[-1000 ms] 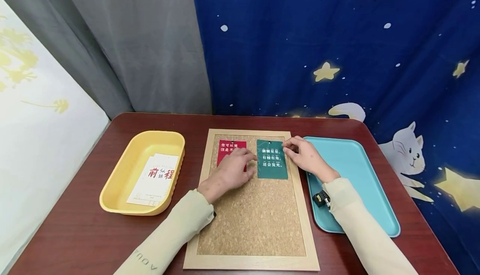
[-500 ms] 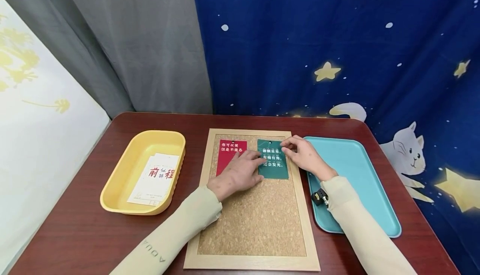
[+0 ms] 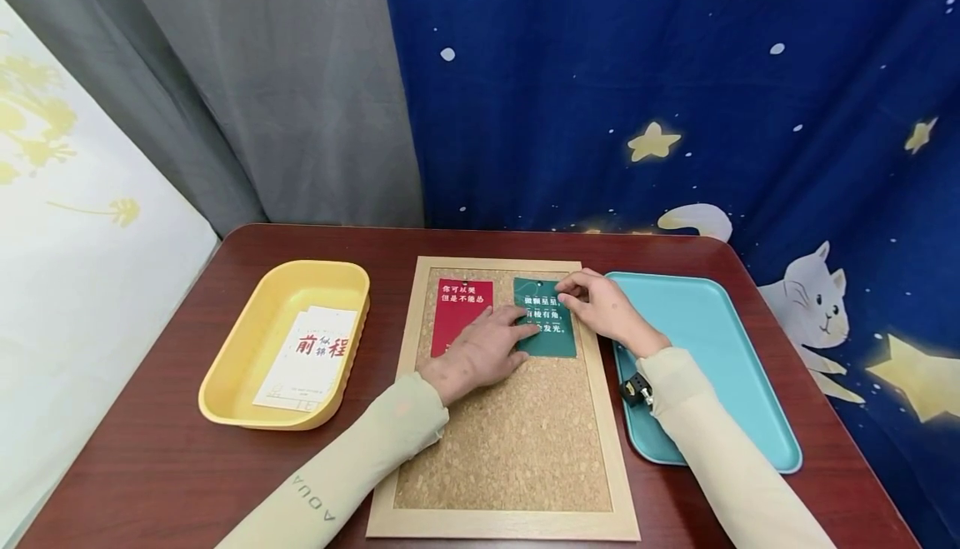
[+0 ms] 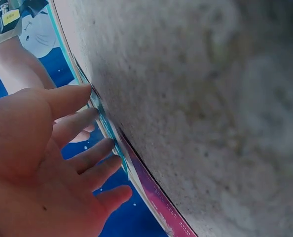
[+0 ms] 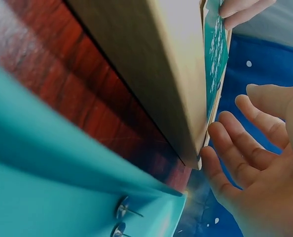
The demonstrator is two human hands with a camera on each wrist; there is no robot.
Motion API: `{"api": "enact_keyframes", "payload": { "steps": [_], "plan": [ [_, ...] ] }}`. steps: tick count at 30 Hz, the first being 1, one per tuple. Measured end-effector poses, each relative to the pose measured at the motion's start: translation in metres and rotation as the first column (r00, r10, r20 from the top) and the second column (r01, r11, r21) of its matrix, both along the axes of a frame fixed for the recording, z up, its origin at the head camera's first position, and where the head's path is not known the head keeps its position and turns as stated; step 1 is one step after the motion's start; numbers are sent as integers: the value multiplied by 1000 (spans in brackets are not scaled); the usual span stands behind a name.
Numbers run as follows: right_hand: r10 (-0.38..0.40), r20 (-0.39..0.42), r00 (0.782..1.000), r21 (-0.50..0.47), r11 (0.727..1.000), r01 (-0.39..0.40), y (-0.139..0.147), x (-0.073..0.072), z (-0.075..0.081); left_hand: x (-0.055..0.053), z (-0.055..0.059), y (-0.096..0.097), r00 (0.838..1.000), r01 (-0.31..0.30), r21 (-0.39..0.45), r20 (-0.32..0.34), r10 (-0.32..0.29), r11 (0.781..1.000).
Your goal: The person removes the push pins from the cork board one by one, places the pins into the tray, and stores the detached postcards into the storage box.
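Observation:
A green card [image 3: 546, 341] with white writing lies on the upper right of a wood-framed cork board [image 3: 517, 449]. My left hand [image 3: 480, 349] reaches across the board with fairly straight fingers, its fingertips on the green card's left side. My right hand [image 3: 606, 309] is at the card's upper right edge with loosely bent fingers. In the right wrist view, these fingers [image 5: 240, 140] are spread beside the board's frame and hold nothing. To the left lies a red card [image 3: 452, 316], its lower right part hidden behind my left hand.
On the left stands a yellow basket [image 3: 217, 395] with white printed cards [image 3: 300, 378] in it. A teal tray [image 3: 720, 349] lies to the board's right, partly under my right forearm. Thumbtacks [image 5: 122, 207] lie in the tray. Curtains hang behind the table [image 3: 150, 466].
My left hand has moved right, off the red card's writing and onto the green card. My right hand has shifted slightly left over the green card's edge.

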State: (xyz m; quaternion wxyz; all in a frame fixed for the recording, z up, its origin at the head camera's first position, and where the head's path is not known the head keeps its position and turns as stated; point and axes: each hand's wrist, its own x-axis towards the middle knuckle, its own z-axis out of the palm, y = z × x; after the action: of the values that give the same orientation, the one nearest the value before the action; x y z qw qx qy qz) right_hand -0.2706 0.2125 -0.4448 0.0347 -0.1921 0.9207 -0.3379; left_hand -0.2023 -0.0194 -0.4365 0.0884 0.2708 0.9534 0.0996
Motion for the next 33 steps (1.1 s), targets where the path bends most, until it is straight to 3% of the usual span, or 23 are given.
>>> {"api": "enact_keyframes", "payload": {
  "steps": [23, 33],
  "plan": [
    [32, 10, 999, 36, 999, -32, -8, -20, -4, -2, -1, 2, 1000, 2, -18, 15, -2, 1000],
    [68, -41, 997, 56, 996, -65, -9, -25, -7, -2, -1, 3, 1000, 4, -19, 3, -4, 1000]
  ]
}}
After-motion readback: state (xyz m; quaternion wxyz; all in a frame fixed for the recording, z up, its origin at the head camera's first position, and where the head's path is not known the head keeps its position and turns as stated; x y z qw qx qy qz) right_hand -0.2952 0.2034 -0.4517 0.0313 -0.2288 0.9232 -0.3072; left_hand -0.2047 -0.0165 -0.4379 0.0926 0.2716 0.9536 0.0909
